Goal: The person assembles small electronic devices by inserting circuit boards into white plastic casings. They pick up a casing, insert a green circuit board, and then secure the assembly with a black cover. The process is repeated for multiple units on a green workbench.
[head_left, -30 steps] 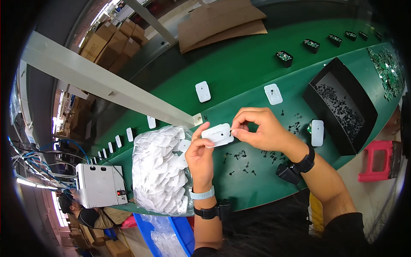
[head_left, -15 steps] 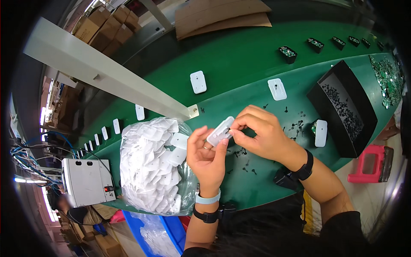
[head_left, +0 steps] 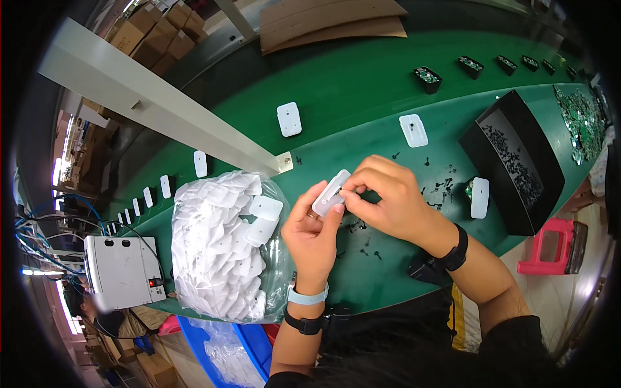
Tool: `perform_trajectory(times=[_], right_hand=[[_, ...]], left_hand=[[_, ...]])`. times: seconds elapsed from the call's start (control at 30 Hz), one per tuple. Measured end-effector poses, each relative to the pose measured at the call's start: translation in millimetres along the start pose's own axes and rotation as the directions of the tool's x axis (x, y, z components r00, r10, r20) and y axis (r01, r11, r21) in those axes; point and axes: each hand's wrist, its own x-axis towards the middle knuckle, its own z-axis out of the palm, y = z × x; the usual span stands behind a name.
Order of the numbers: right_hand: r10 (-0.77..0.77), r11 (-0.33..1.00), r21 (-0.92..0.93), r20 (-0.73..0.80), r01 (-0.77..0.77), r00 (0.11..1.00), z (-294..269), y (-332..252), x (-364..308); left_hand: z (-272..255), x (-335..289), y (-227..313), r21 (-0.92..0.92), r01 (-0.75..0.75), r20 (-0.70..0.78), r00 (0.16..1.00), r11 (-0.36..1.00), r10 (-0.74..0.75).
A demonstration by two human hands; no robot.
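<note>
A white plastic cover (head_left: 325, 202) with rounded ends is held tilted between the thumb and fingers of my left hand (head_left: 310, 242). My right hand (head_left: 391, 197) pinches at the cover's upper right edge, with a small dark piece partly showing at its fingertips; the fingers hide most of it. Below and beside my hands, small black parts (head_left: 444, 186) lie scattered on the green table (head_left: 381, 284). Another white cover (head_left: 413, 130) with a dark part in it lies beyond my right hand. To the right stands a white-covered unit (head_left: 479, 198) with some circuit board showing.
Left of my hands sits a clear bag of white covers (head_left: 220, 252). A black box (head_left: 475, 139) at right holds many small black parts. Across the green belt (head_left: 349, 84) stand black housings (head_left: 427, 79) and white-covered units (head_left: 289, 119). A slanted metal post (head_left: 162, 97) meets the table.
The whole view has shifted slightly, so things appear a little further left. My left hand keeps its hold on the cover, and my right fingertips remain at the cover's edge.
</note>
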Motion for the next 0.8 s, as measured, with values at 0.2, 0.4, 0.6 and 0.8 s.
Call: perform_trajectory(times=[0.2, 0.4, 0.6, 0.8], right_hand=[[0.397, 0.856, 0.312, 0.114, -0.412, 0.911, -0.3, -4.4, 4.5], [0.422, 0.751, 0.443, 0.246, -0.489, 0.872, 0.9, 6.4, -1.9], [0.352, 0.704, 0.447, 0.456, -0.552, 0.818, -18.6, 10.8, 11.4], [0.314, 0.719, -0.613, -0.134, -0.327, 0.94, -78.3, 74.5, 95.0]], left_hand=[[-0.5, 0.6, 3.2, -0.01, 0.06, -0.002, 0.998, 0.998, -0.06], [-1.3, 4.6, 2.8, 0.0, 0.235, 0.044, 0.971, 0.972, -0.235], [-4.8, 6.7, -1.5, -0.072, 0.243, 0.148, 0.962, 0.967, -0.23], [-6.9, 5.7, 1.6, -0.142, 0.21, 0.113, 0.974, 0.967, -0.195]])
